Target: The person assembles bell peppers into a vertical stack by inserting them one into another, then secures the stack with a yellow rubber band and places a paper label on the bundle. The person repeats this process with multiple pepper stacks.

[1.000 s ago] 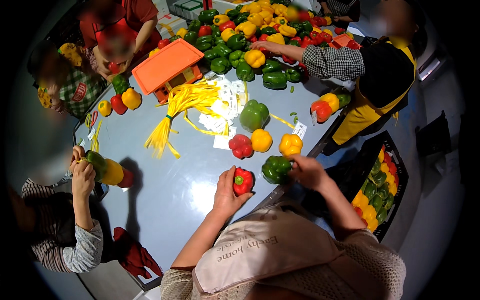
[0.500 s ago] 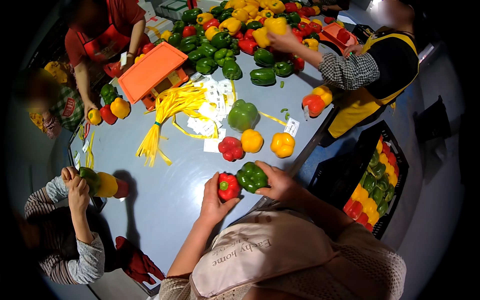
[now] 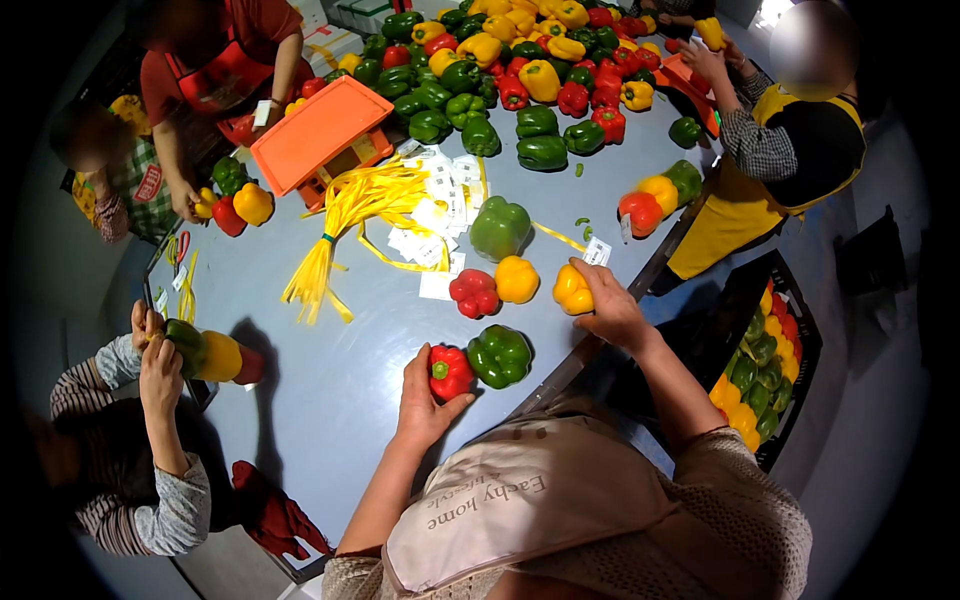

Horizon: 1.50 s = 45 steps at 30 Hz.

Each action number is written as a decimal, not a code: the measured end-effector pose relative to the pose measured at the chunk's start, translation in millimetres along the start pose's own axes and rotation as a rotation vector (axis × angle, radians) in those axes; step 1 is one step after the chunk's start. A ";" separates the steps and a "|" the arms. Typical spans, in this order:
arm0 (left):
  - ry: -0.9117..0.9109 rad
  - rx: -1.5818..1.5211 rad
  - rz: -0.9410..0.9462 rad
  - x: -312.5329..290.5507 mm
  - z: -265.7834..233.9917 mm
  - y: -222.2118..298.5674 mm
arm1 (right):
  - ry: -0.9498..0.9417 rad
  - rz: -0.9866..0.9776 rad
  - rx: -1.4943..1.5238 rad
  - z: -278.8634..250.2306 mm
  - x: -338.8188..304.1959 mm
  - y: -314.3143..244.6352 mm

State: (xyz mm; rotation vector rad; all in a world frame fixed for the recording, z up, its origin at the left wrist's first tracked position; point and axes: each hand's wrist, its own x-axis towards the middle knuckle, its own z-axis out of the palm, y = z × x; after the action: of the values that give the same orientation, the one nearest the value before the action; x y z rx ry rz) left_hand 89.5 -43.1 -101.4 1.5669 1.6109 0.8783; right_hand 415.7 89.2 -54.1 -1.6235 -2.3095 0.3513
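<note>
A red bell pepper (image 3: 451, 371) stands at the near side of the table, with the fingers of my left hand (image 3: 425, 405) curled round its left and near sides. Touching it on the right, a green bell pepper (image 3: 500, 357) rests on the tabletop with no hand on it. Farther right, my right hand (image 3: 611, 308) grips a yellow bell pepper (image 3: 570, 290) from its right side. Just beyond lie another red bell pepper (image 3: 474, 294), a yellow bell pepper (image 3: 517, 279) and a larger green bell pepper (image 3: 500, 228).
Yellow ties (image 3: 350, 215) with white tags (image 3: 437, 190) lie mid-table beside an orange scale (image 3: 318, 133). A big pepper heap (image 3: 520, 60) covers the far end. Co-workers stand left and right, one holding a stacked pepper bundle (image 3: 215, 353). A black crate (image 3: 765, 360) of peppers sits at right.
My right hand has let go of the green pepper and moved right and away onto the yellow one. My left hand stays on the red pepper. The right co-worker has drawn back from the heap.
</note>
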 end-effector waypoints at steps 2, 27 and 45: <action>0.008 0.011 0.019 0.4 -1.0 -0.6 | 0.046 -0.025 0.192 12.0 1.1 4.9; 0.378 0.003 -0.233 -60.2 -65.2 -62.0 | -0.510 0.026 0.647 63.7 39.2 -119.9; 0.548 -0.621 -0.443 -89.0 -103.2 -78.4 | -0.536 0.054 0.673 60.7 20.6 -81.4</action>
State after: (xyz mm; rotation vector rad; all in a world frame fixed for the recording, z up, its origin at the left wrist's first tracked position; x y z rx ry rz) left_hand -38.4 -133.8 -112.7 0.5335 1.7098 1.4470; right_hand 315.5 79.7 -78.8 -1.3364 -2.1009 1.5407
